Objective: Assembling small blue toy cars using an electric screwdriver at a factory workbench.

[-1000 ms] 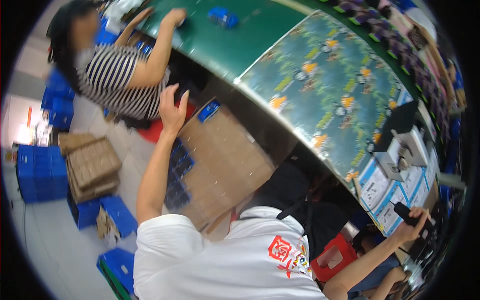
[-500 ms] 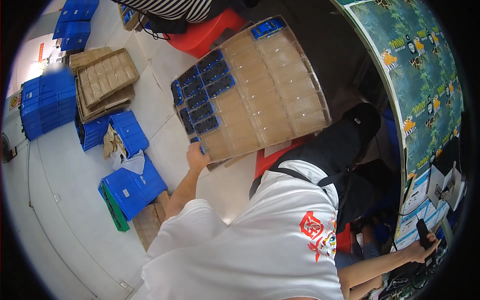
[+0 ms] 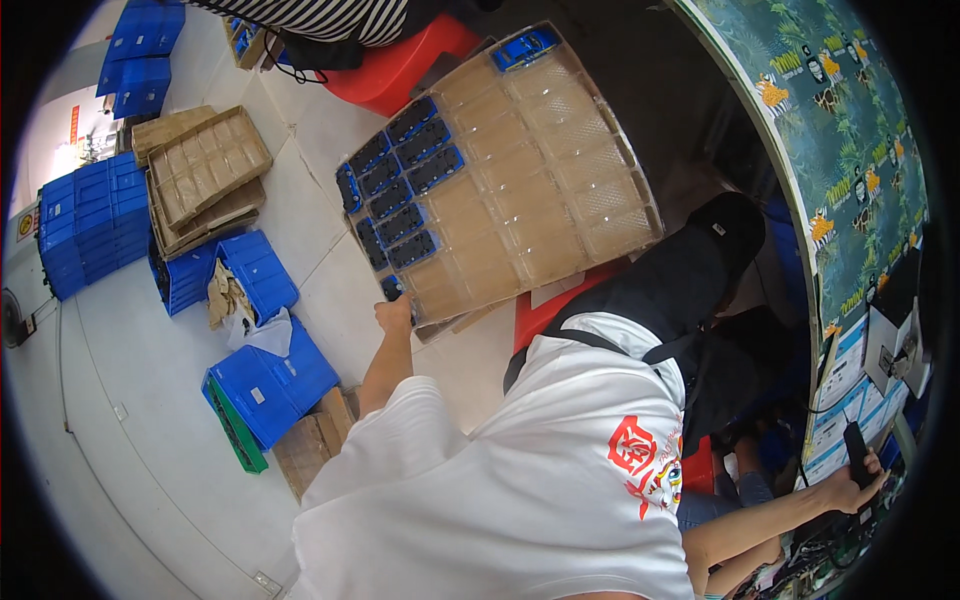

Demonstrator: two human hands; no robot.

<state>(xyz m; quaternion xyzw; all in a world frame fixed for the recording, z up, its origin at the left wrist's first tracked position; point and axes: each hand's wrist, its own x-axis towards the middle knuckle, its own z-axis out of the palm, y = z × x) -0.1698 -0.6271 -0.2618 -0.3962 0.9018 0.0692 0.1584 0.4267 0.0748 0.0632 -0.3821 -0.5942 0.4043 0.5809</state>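
Note:
My left hand (image 3: 395, 314) is at the near left corner of a large brown tray (image 3: 500, 190) with clear plastic compartments. Its fingers are closed at the near end of a small blue toy car (image 3: 391, 287) with a dark underside, in the corner compartment. Several similar toy cars (image 3: 404, 220) lie dark side up in the tray's left rows. One blue car (image 3: 525, 48) sits top side up in the far right corner. Off to the right, my right hand (image 3: 855, 488) grips a black electric screwdriver (image 3: 856, 450), its thin tip pointing up.
Blue bins (image 3: 270, 385) and stacked brown trays (image 3: 212, 165) stand on the floor at left. A red stool (image 3: 410, 65) with a person in striped clothing is beyond the tray. At right is a bench edge (image 3: 770, 150) with a patterned cover and a metal fixture (image 3: 890, 350).
My left hand has drawn back slightly toward me, uncovering more of the corner toy car. The right hand still holds the screwdriver, and the view has shifted a little.

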